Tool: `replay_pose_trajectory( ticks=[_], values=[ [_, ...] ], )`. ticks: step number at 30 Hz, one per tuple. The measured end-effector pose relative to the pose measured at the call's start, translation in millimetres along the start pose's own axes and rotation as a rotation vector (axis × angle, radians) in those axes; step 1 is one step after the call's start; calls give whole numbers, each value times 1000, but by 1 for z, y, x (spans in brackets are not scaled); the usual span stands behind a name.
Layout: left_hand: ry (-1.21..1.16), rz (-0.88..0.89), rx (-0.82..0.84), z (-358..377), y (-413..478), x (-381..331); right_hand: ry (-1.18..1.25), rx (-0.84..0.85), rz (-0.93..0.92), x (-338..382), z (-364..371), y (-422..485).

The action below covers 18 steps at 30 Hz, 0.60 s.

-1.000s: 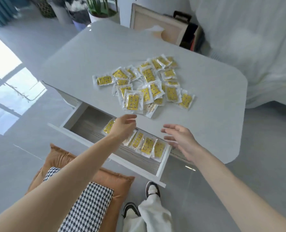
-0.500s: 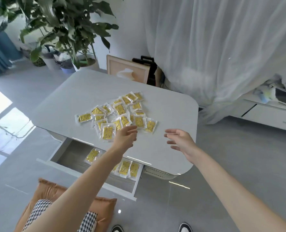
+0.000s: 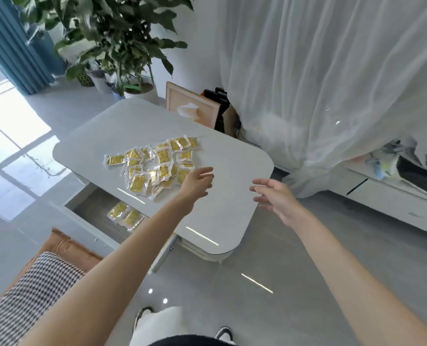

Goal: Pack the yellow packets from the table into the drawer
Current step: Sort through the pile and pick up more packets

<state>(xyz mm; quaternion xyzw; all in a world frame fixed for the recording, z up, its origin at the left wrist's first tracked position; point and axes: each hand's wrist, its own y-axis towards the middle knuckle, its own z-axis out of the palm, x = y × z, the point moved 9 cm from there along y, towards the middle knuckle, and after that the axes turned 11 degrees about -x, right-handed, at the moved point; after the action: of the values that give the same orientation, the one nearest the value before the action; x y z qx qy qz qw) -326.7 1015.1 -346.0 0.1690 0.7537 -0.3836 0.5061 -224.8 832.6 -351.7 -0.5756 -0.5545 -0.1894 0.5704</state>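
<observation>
Yellow packets [image 3: 163,156] in clear wrappers lay in a loose, overlapping heap on the white table [image 3: 227,208], toward its left half and well back from the near edge. Below the table's near-left side the drawer [image 3: 95,216] stood pulled out, and a few more yellow packets [image 3: 118,212] lay flat on its grey bottom, partly hidden behind the left forearm. The left hand [image 3: 195,183] hung over the tabletop just at the right edge of the heap, its fingers loosely extended and slightly spread, holding nothing; whether the fingertips touched a packet could not be told. The right hand [image 3: 275,198] hovered near the table's right edge, apart from the heap, palm turned inward, fingers straight and fanned, also empty. Both bare forearms reached in from the bottom of the view. Beside the drawer on the floor sat an orange cushion [image 3: 67,245] with a houndstooth cushion [image 3: 32,283] on top of it. Behind the table stood a large potted plant [image 3: 112,33], a wooden-framed board [image 3: 192,108] leaning upright, and a sheer white curtain [image 3: 307,71]; a blue curtain [image 3: 10,46] hung at far left. A low white cabinet [image 3: 394,203] ran along the right, with cluttered items on top.
</observation>
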Motion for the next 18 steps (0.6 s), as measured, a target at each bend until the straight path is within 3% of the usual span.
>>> replay_pose_trajectory(
  ticks=[9, 18],
  values=[
    [-102, -37, 9, 81, 3, -25, -49, 65, -41, 25, -71, 46],
    [-163, -124, -89, 124, 100, -38, -19, 105, -81, 67, -99, 164]
  ],
)
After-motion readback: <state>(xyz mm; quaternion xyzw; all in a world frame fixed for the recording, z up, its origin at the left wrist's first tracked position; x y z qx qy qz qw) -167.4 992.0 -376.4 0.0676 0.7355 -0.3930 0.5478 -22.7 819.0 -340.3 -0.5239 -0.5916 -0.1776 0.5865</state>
